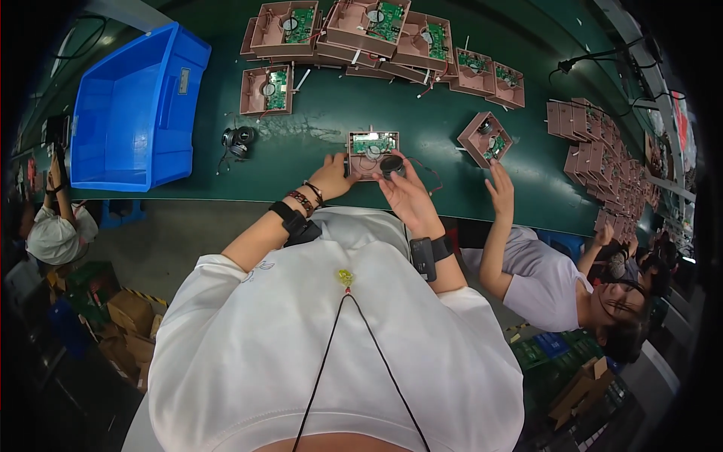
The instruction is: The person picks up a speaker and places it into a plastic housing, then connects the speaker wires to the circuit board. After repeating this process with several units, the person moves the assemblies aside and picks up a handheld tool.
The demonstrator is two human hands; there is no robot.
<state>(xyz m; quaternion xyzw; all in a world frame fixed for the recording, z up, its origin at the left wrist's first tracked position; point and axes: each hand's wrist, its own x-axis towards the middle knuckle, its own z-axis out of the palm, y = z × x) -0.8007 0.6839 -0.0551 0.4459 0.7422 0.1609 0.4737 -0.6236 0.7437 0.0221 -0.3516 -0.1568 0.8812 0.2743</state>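
In front of me on the bench stands an open pinkish-brown plastic box [352, 141] with a green circuit board [369, 142] along its far side. My left hand [334, 179] grips the box's near left edge, with the fingers bent against its wall. Between the thumb and fingers of my right hand [410, 197] is a round black speaker [392, 165], held at the box's near right corner. A thin dark red wire [431, 172] trails right from there. Part of the box's near side is hidden by my fingers and the speaker.
Loose black speakers [238, 142] lie left on the green bench [316, 98], beside a big blue bin [124, 124]. Similar boxes [361, 30] are stacked at the back and in rows [602, 162] far right. A co-worker's hand [500, 188] is near another box [484, 139].
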